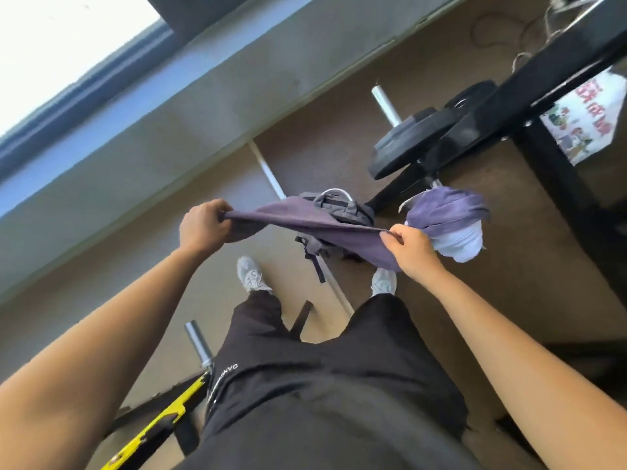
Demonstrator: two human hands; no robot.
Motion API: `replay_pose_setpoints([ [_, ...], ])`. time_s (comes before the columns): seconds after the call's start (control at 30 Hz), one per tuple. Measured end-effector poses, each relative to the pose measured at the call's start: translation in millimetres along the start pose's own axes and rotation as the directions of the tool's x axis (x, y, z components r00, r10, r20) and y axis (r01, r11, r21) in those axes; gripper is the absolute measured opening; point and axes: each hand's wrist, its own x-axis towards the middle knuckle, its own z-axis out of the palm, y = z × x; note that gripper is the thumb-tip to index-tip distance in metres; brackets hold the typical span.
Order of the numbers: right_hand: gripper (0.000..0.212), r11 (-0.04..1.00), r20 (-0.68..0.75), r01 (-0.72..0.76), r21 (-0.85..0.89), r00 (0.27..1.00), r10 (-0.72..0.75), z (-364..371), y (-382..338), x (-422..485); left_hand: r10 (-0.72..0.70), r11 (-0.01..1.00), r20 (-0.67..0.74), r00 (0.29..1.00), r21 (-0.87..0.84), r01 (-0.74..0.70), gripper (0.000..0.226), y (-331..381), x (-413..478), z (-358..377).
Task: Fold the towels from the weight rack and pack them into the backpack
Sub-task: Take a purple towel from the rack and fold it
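A dark purple towel (305, 222) is stretched out flat in the air between my two hands. My left hand (203, 227) pinches its left edge, and my right hand (412, 251) grips its right edge. Below the towel, a grey backpack (342, 208) lies on the brown floor, partly hidden by the cloth. To the right, a lighter purple towel (448, 212) and a white towel (461, 244) hang bunched on a peg of the black weight rack (475, 137).
Black weight plates (400, 144) sit on the rack's pegs. A steel barbell (271, 178) lies on the floor past my feet. A yellow-and-black frame (159, 425) with a steel sleeve (198, 340) stands at lower left. A grey wall (169, 113) runs along the left.
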Motion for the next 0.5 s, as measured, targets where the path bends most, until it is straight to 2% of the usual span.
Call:
replay_pose_setpoints([
  [0.1, 0.052, 0.980, -0.117, -0.061, -0.192, 0.992, 0.039, 30, -2, 6, 0.031, 0.997, 0.124, 0.992, 0.068, -0.040, 0.005, -55, 47, 10],
  [0.13, 0.053, 0.963, -0.117, -0.093, -0.252, 0.991, 0.065, 43, -2, 7, 0.031, 0.995, 0.162, 0.986, 0.091, -0.046, 0.010, -70, 61, 13],
  [0.2, 0.050, 0.945, -0.057, -0.101, -0.311, 0.995, 0.087, 74, -9, 10, -0.006, 0.993, 0.197, 0.980, 0.119, -0.018, 0.023, -99, 90, 18],
  [0.3, 0.048, 0.945, 0.071, -0.060, -0.322, 0.994, 0.087, 116, -17, 17, -0.105, 0.988, 0.287, 0.952, 0.135, 0.068, 0.024, -138, 124, 28],
  [0.4, 0.039, 0.968, 0.000, -0.114, -0.224, 0.993, 0.117, 150, -10, 27, -0.201, 0.973, 0.419, 0.885, -0.018, 0.229, 0.042, -160, 144, 44],
  [0.5, 0.039, 0.964, -0.154, -0.248, 0.101, 0.953, 0.261, 190, -10, 33, -0.163, 0.919, 0.557, 0.814, -0.215, 0.331, 0.047, -162, 146, 68],
])
